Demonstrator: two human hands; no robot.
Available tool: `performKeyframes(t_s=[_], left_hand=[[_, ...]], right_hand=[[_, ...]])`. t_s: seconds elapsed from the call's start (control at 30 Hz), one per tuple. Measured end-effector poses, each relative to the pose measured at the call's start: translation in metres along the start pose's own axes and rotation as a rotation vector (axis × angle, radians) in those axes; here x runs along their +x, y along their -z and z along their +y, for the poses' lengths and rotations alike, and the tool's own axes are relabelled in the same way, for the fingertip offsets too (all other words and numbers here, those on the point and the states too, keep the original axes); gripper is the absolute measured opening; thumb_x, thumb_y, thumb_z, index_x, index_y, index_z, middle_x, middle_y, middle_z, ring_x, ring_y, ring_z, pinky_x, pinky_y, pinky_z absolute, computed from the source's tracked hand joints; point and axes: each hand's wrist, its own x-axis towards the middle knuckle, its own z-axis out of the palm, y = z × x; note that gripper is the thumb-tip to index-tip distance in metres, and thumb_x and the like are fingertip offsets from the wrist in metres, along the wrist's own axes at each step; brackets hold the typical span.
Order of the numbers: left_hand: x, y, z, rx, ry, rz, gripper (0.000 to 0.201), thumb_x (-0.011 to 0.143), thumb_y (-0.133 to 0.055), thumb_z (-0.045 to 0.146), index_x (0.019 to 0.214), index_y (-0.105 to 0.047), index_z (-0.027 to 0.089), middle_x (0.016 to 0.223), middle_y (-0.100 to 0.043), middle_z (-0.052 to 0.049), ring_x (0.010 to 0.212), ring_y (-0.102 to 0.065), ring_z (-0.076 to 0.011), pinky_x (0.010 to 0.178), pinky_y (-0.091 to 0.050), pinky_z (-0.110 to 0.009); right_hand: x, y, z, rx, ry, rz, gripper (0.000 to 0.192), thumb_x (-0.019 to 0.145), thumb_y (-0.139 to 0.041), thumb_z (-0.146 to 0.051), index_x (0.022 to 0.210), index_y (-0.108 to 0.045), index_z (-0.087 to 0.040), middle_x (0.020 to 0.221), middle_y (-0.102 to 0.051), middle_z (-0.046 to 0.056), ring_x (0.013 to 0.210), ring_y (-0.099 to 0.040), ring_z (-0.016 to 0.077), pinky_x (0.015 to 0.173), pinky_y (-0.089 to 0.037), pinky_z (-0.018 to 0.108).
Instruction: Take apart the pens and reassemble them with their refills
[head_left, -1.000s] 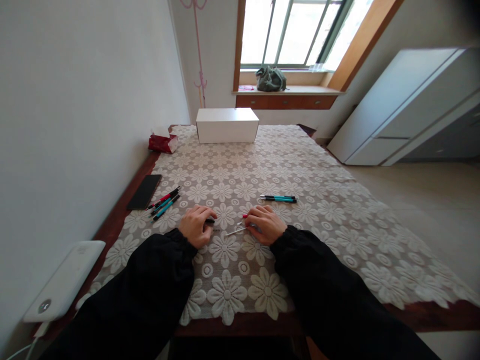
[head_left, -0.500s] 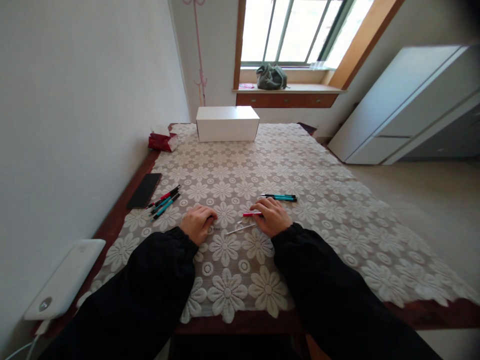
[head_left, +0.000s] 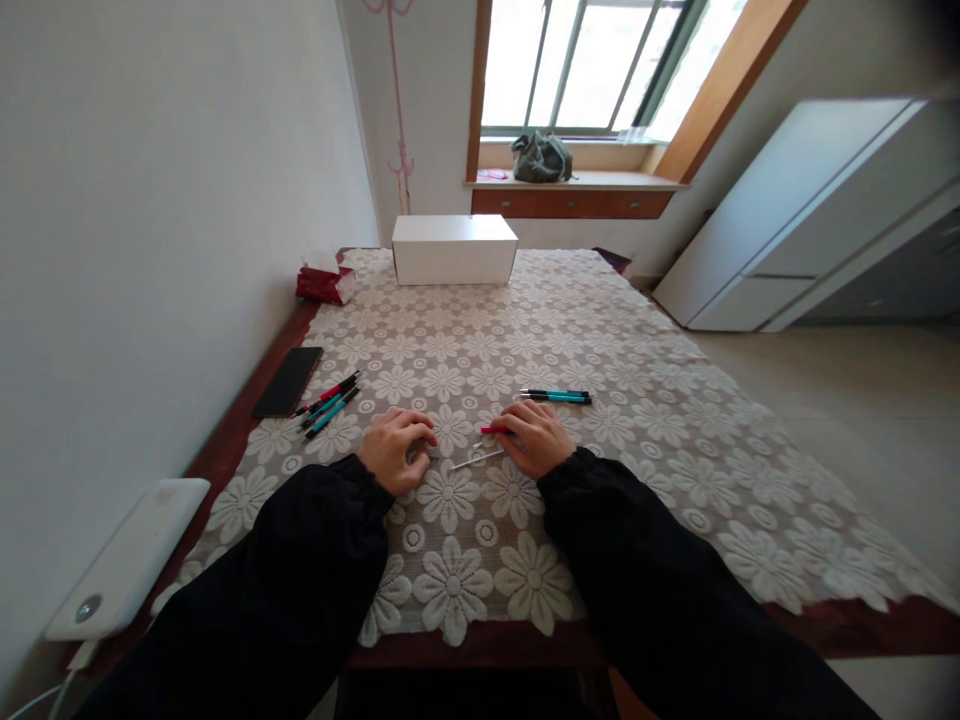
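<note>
My left hand [head_left: 395, 449] rests on the lace tablecloth [head_left: 645, 440] with its fingers curled down. They cover a small black pen part, which stays hidden. My right hand [head_left: 537, 438] lies a little to the right, its fingertips pinching a red pen barrel [head_left: 494, 430] that pokes out leftward. A thin white refill [head_left: 475, 460] lies loose on the cloth between the two hands, just below the red barrel.
Several red and teal pens [head_left: 330, 399] lie left of my hands beside a black phone [head_left: 289, 382]. Two teal pens [head_left: 556, 396] lie beyond my right hand. Farther back are a white box [head_left: 454, 249] and a red tissue pack [head_left: 325, 284]. A white device [head_left: 127, 560] sits near left.
My right hand shifted slightly forward and drew the red barrel away from the white refill. The black part at my left fingertips is now covered by the curled fingers.
</note>
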Motion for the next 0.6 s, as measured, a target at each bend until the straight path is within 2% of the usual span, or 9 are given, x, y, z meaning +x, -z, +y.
performKeyframes(t_s=[0.1, 0.33, 0.5, 0.6], left_hand=[[0.0, 0.002, 0.003, 0.021, 0.002, -0.025, 0.015, 0.072, -0.071, 0.02, 0.086, -0.074, 0.025, 0.115, -0.072, -0.004, 0.113, -0.06, -0.0291, 0.101, -0.048, -0.049], [0.0, 0.0, 0.002, 0.021, -0.017, -0.014, 0.002, 0.079, -0.074, 0.026, 0.08, -0.076, 0.026, 0.114, -0.072, -0.003, 0.111, -0.061, -0.0278, 0.1, -0.048, -0.049], [0.0, -0.003, 0.0, 0.008, -0.022, -0.01, 0.003, 0.081, -0.074, 0.027, 0.081, -0.076, 0.026, 0.112, -0.073, -0.003, 0.11, -0.061, -0.0267, 0.1, -0.048, -0.048], [0.0, -0.003, 0.0, 0.003, -0.017, -0.011, 0.003, 0.081, -0.073, 0.027, 0.081, -0.076, 0.026, 0.112, -0.074, -0.003, 0.11, -0.061, -0.0267, 0.1, -0.048, -0.049]], right_hand=[[0.001, 0.005, -0.006, 0.035, 0.094, -0.036, 0.011, 0.095, -0.062, -0.029, 0.096, -0.071, -0.024, 0.098, -0.07, 0.005, 0.094, -0.058, 0.0218, 0.089, -0.039, 0.038], [0.0, 0.0, -0.008, 0.019, 0.149, -0.127, 0.007, 0.093, -0.063, -0.027, 0.089, -0.068, -0.023, 0.091, -0.07, 0.004, 0.09, -0.057, 0.021, 0.083, -0.036, 0.036], [0.0, -0.005, -0.012, 0.069, 0.186, -0.118, 0.011, 0.095, -0.061, -0.028, 0.087, -0.067, -0.022, 0.088, -0.07, 0.003, 0.085, -0.056, 0.0197, 0.079, -0.036, 0.035], [0.0, -0.004, -0.014, 0.076, 0.149, -0.087, 0.013, 0.097, -0.059, -0.028, 0.091, -0.069, -0.022, 0.09, -0.071, 0.004, 0.085, -0.056, 0.0199, 0.08, -0.036, 0.035]])
